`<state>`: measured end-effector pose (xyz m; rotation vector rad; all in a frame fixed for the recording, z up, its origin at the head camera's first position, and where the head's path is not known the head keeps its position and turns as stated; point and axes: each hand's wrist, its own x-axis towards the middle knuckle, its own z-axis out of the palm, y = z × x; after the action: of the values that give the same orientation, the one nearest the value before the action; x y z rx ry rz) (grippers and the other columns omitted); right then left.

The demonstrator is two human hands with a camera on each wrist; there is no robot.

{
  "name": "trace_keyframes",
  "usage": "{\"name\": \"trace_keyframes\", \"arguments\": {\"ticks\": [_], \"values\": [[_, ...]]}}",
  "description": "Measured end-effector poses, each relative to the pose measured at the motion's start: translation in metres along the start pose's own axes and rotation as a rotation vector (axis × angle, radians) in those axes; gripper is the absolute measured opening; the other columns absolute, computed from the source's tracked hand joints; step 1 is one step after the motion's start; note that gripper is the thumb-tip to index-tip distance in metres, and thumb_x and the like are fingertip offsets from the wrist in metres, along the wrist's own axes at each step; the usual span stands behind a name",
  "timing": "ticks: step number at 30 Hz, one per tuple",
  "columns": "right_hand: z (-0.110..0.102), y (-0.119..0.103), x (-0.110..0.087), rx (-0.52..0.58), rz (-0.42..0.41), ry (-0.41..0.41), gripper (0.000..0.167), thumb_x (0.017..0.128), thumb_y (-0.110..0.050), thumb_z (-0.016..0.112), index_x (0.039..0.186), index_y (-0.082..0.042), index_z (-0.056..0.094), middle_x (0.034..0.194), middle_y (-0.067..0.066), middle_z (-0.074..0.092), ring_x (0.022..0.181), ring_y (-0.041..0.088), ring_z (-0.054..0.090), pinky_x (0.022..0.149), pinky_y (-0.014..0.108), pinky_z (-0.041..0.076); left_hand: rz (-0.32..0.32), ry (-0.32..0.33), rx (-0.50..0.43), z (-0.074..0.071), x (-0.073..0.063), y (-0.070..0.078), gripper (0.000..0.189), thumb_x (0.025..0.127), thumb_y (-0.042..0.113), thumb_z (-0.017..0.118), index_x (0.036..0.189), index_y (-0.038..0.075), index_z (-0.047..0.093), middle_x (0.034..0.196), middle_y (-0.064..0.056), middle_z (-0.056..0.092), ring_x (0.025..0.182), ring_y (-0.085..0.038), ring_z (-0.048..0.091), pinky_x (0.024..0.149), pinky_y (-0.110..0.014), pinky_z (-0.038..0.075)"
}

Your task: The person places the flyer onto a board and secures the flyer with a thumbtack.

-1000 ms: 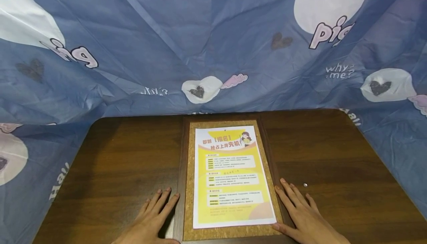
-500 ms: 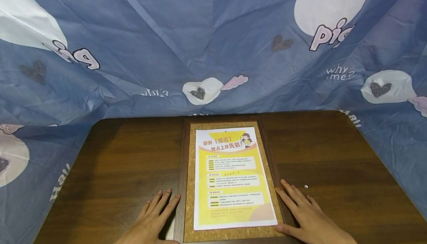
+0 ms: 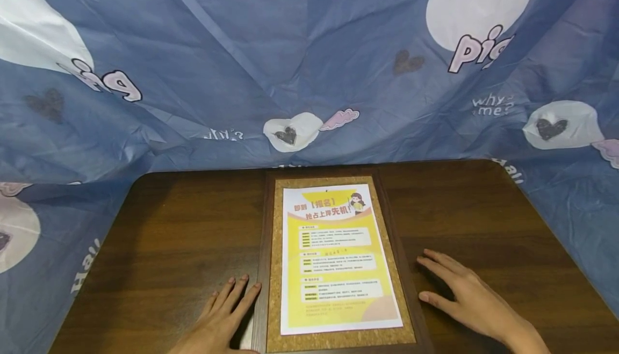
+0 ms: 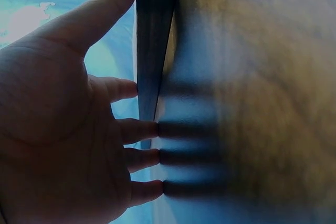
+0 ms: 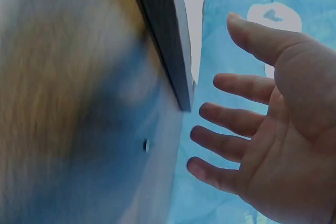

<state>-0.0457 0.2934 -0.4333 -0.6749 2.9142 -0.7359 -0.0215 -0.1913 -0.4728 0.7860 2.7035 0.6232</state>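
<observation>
A wood-framed cork board lies on the table, with a yellow and white printed poster on it. A tiny dark spot shows at the poster's top middle. My left hand touches the frame's left side, its fingers spread; in the left wrist view the thumb and index finger meet the dark frame edge. To the right of the board, my right hand hovers apart from the frame, fingers extended and holding nothing. A small shiny round piece on the table shows in the right wrist view; my right hand hides it in the head view.
The dark brown wooden table has rounded far corners. Behind and around it hangs a blue printed cloth with creases. A pale patch shows between my left hand and the frame.
My right hand has left the frame's right side and moved a little rightward, up off the board, coming over the small shiny piece. The left hand and the poster stay in place.
</observation>
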Motion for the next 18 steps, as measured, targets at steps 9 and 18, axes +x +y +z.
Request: {"name": "trace_keyframes", "arguments": {"ticks": [9,18], "values": [[-0.006,0.03,-0.001,0.011,0.077,0.047,0.079,0.082,-0.04,0.08,0.144,-0.004,0.047,0.148,0.027,0.039,0.131,0.057,0.033,0.086,0.079,0.033,0.021,0.042,0.028,0.003,0.0,0.0,0.111,0.077,0.071,0.068,0.157,0.012,0.02,0.152,-0.034,0.027,0.134,-0.059,0.028,0.09,-0.077,0.033],[0.005,0.053,-0.002,0.009,0.118,0.028,0.084,0.079,-0.04,0.083,0.144,-0.003,0.045,0.148,0.03,0.037,0.132,0.059,0.03,0.085,0.082,0.025,0.016,0.064,0.011,0.003,-0.001,0.002,0.109,0.076,0.072,0.067,0.155,0.01,0.025,0.152,-0.033,0.028,0.134,-0.059,0.029,0.092,-0.077,0.031]]}}
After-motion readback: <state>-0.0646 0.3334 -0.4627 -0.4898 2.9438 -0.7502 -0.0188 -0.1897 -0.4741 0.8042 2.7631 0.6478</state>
